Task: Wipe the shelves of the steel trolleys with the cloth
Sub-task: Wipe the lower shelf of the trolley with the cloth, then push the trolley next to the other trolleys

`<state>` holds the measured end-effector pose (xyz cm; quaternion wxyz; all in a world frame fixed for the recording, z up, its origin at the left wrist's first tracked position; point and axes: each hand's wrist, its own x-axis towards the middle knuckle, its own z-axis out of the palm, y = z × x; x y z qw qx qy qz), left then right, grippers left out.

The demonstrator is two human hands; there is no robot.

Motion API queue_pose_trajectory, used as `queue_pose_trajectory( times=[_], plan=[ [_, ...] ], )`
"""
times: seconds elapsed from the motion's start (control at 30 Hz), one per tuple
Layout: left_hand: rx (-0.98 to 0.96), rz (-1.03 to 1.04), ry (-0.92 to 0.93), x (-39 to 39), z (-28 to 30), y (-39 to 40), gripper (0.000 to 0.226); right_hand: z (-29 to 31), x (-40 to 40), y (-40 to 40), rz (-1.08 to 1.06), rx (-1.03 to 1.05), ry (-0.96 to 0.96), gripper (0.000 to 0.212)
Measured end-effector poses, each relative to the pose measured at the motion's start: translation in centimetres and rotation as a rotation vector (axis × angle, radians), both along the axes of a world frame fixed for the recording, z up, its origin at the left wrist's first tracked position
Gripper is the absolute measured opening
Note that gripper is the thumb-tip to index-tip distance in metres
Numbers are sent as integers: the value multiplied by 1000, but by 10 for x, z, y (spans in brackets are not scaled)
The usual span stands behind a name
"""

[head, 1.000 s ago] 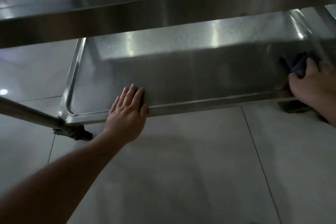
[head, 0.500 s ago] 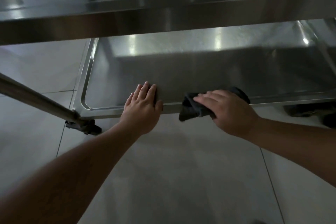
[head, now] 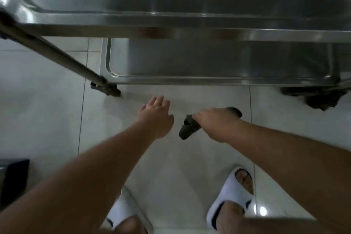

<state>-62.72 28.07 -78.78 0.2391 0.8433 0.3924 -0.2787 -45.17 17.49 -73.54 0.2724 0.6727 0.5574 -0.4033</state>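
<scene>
The steel trolley stands in front of me, with an upper shelf across the top of the view and a lower shelf near the floor. My right hand grips a dark cloth, which hangs from it above the floor tiles, short of the lower shelf's front rim. My left hand hovers beside it with fingers spread, holding nothing and touching nothing.
A slanted steel trolley post runs down to a caster at the left front corner. Another dark caster sits at the right. My feet in white slippers stand on pale floor tiles. A dark object lies at the left edge.
Both hands have come off the lower shelf's front rim and pulled back over the floor. The view has risen and tilted down, so my feet now show. The cloth stays in my right hand.
</scene>
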Motion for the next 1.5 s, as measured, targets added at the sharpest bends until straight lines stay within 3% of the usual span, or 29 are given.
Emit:
queue_pose_trajectory(
  times=[0.1,0.13,0.23,0.27,0.37,0.47,0.6,0.77,0.87,1.03,1.27,1.5],
  plan=[
    [-99,-23,142,-20,48,-37,63,34,-38,-23,-184,-471,78,84],
    [-131,-17,179,-27,66,-48,62,48,-48,-36,-132,-506,106,80],
    [-211,12,234,-45,127,-80,59,92,-66,-79,-69,-327,101,39],
    [-230,15,236,-50,149,-90,58,110,-68,-85,-65,-312,89,35],
    [-273,20,236,-60,216,-108,52,183,-67,-85,-181,-447,140,67],
    [-259,33,272,-55,286,-108,47,250,-55,-86,-178,-313,166,42],
    [-208,60,228,-36,381,-99,46,347,-36,-86,-79,-313,151,63],
    [-168,39,129,15,496,-96,51,453,6,-93,-180,-179,99,47],
    [-135,41,75,51,562,-95,53,518,40,-95,-257,-136,61,50],
    [-12,36,-36,106,662,-99,53,619,105,-122,-248,129,-54,58],
    [66,17,-154,172,740,-100,55,722,199,-126,-195,315,-94,43],
    [71,-82,-194,236,756,-48,60,750,248,-108,-254,359,-131,43]
  ],
)
